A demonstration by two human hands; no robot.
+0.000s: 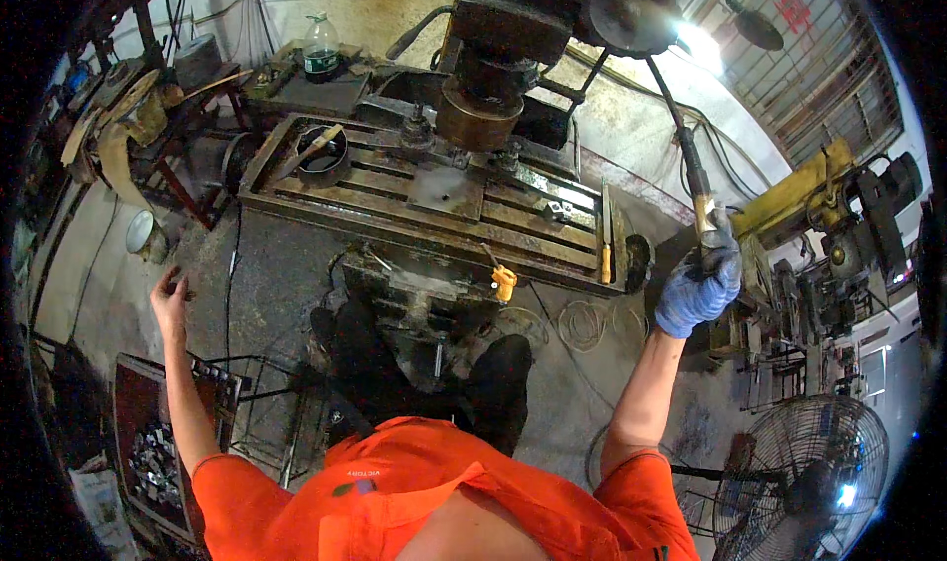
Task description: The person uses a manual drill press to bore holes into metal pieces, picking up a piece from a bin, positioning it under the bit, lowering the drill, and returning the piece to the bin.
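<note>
The gloved fingers of the right hand (702, 280) are curled round the lower end of a long dark lever (693, 166), next to its pale section, though how tightly the thumb closes is hard to make out. Holding the lever by its far end probably gives the most leverage, and the blue glove likely guards against grime and sharp metal. The bare fingers of the left hand (172, 302) are loosely spread and slightly bent, with nothing visible in them; that arm is held out to the side, near a metal can (146, 236) and well apart from the machine, perhaps for balance. The lever slants up from the right hand toward a round dark disc (631, 13) beside the machine head (478, 112). Below the head, a flat metal plate (446, 184) lies on the slotted table (395, 230), presumably centred there to sit under the spindle. To its left, a wooden-handled brush (318, 145) rests across a black bowl (326, 169), which seems to keep its bristles handy; to its right lie small shiny pieces (562, 209) and, by the table's end, a slim yellow-handled tool (606, 257). Farther right, a caged fan (804, 472) stands behind the right elbow.
</note>
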